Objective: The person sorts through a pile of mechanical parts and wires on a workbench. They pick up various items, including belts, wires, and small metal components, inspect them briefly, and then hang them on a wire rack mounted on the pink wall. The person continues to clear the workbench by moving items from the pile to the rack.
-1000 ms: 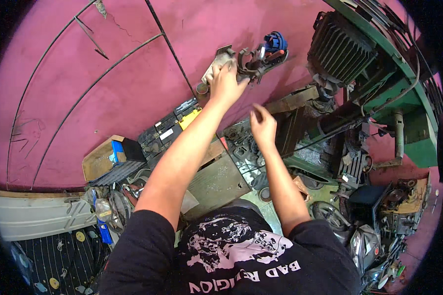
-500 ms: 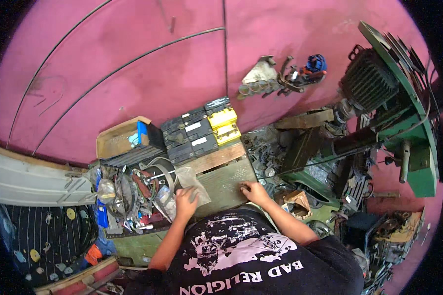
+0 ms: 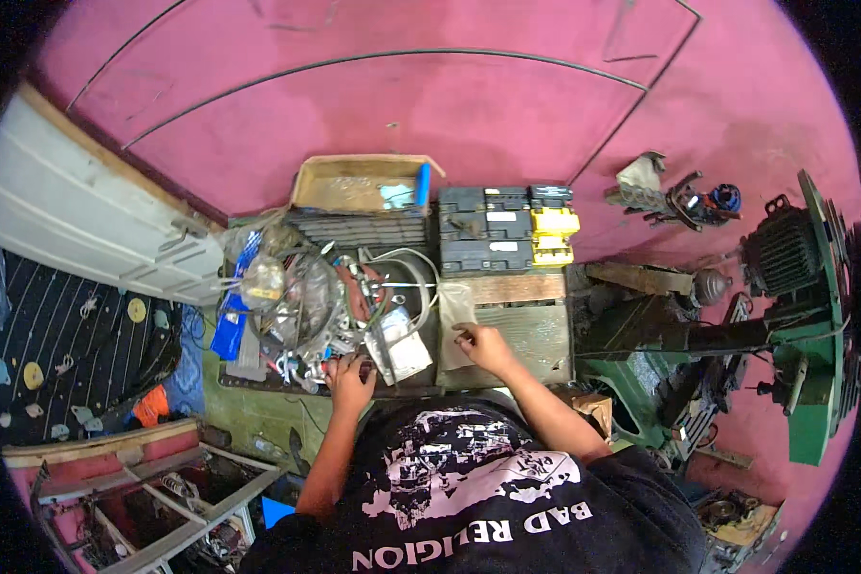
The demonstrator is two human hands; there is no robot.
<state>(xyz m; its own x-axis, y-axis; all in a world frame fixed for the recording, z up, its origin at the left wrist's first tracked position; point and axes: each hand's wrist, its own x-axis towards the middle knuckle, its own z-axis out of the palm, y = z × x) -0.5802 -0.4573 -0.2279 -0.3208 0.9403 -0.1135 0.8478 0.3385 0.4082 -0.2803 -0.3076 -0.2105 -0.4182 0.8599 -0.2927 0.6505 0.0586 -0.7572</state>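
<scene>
My left hand [image 3: 351, 380] reaches down to the near edge of a cluttered pile, its fingers spread beside small red and metal parts that are partly hidden under them. Right of it lies a pale, paper-like packet [image 3: 409, 354]. Over the worn flat board [image 3: 526, 342] is my right hand [image 3: 483, 348], with thumb and fingers curled together. Whatever they hold, if anything, is too small to make out. A translucent plastic bag [image 3: 457, 302] lies under and just beyond these fingers, along the board's left side.
Black batteries [image 3: 486, 224] and yellow ones [image 3: 553, 237] stand behind the board. Left of them is an open cardboard box [image 3: 354, 189]. Bagged parts and cables [image 3: 306, 297] crowd the left. A green machine with a finned motor [image 3: 780, 253] stands at the right.
The view has swung left, bringing the cluttered pile towards the middle. My left hand has gone from the plastic bag to the pile's edge. My right hand has moved left across the board towards the bag.
</scene>
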